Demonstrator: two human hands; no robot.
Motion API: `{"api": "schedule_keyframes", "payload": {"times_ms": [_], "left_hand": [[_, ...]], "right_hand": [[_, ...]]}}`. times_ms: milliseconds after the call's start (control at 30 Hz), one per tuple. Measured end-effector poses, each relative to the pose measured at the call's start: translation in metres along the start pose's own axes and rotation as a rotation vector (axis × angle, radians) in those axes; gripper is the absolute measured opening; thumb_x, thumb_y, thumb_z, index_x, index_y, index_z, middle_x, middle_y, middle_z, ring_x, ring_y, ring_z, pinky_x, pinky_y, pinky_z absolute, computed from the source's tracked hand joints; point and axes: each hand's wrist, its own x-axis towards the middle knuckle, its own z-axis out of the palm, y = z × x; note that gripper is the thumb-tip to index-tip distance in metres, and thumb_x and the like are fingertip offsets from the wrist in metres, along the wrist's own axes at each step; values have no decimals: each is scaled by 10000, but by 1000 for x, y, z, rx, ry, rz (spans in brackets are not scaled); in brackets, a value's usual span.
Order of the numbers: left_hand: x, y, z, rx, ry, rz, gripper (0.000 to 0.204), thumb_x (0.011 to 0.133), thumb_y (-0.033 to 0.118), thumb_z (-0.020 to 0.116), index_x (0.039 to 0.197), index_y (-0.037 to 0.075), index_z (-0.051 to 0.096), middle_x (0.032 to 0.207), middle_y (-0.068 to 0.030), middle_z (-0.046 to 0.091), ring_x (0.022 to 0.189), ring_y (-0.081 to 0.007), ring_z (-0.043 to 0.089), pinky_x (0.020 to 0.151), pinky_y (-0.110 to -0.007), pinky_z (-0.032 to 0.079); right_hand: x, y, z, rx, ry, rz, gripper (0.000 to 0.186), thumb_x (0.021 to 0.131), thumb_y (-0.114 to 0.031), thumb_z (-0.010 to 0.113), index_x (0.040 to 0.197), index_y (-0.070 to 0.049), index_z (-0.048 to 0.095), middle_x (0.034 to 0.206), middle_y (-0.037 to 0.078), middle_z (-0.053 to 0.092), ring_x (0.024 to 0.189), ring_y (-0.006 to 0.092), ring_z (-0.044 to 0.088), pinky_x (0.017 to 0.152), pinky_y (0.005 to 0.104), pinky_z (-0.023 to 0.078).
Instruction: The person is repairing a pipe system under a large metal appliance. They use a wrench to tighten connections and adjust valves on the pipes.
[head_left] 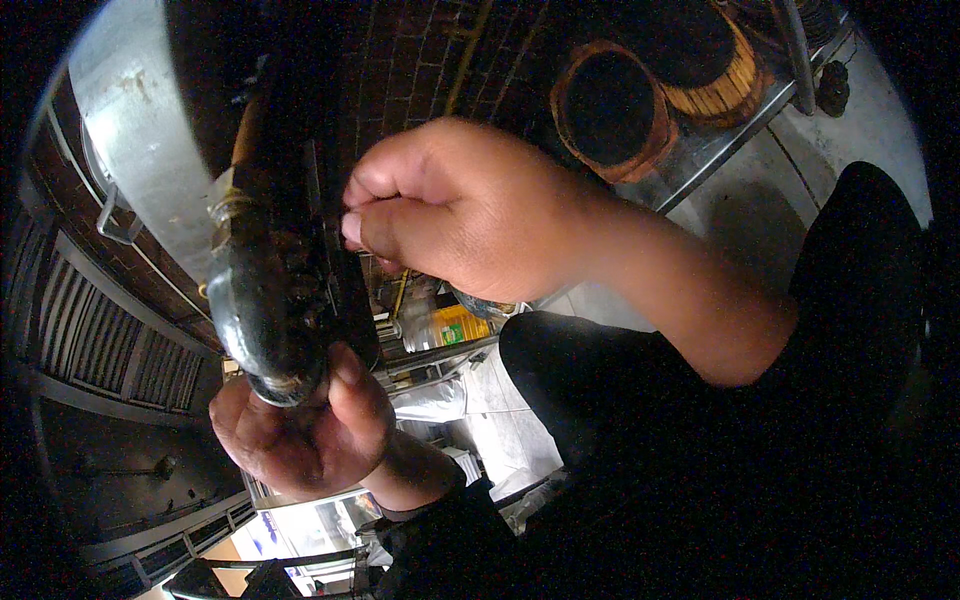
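As left hand (308,435) grips, glossy rounded piece (245,310), brickwork (410,75)

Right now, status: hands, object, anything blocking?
Left hand holding dark glossy rounded object. Right hand curled, contents hidden. Area between hands too dark to judge obstructions.

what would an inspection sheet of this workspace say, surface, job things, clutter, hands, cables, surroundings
Surface: too dark to tell
Job's things: dark shiny rounded piece, wrapped band at its upper end
Clutter: bottle of yellow liquid
Left hand: closed around the piece's lower end
Right hand: fingers curled, any hold unclear
Cables: thin yellow line on brick wall, cable or pipe unclear
Surroundings: two round brown-rimmed objects, louvred panel
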Motion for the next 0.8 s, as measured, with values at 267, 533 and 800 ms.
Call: {"api": "schedule_keyframes", "payload": {"times_ms": [267, 533, 800], "left_hand": [[9, -1, -5, 73, -88, 108, 336, 693, 173, 753, 894, 3, 544, 742, -112, 535, 631, -208, 508, 560, -295, 391], [10, 1, 2, 86, 10, 120, 313, 700, 191, 745, 859, 14, 542, 715, -78, 550, 612, -213, 498, 542, -297, 384], [1, 1, -1, 109, 4, 85, 363, 707, 174, 746, 931, -9, 527, 788, -121, 548, 678, -253, 522, 606, -334, 423]], "right_hand": [[0, 3, 3, 37, 56, -45, 168, 884, -135, 540, 851, 23, 588, 675, 35, 586, 653, 79, 540, 597, 243, 434], [0, 6, 5, 12, 96, -100, 155, 874, -122, 550, 855, 26, 591, 666, 30, 582, 637, 70, 529, 575, 238, 430], [-4, 2, -3, -229, 50, -190, 152, 870, -119, 557, 818, 23, 544, 619, 83, 518, 593, 106, 489, 547, 296, 397]]}}
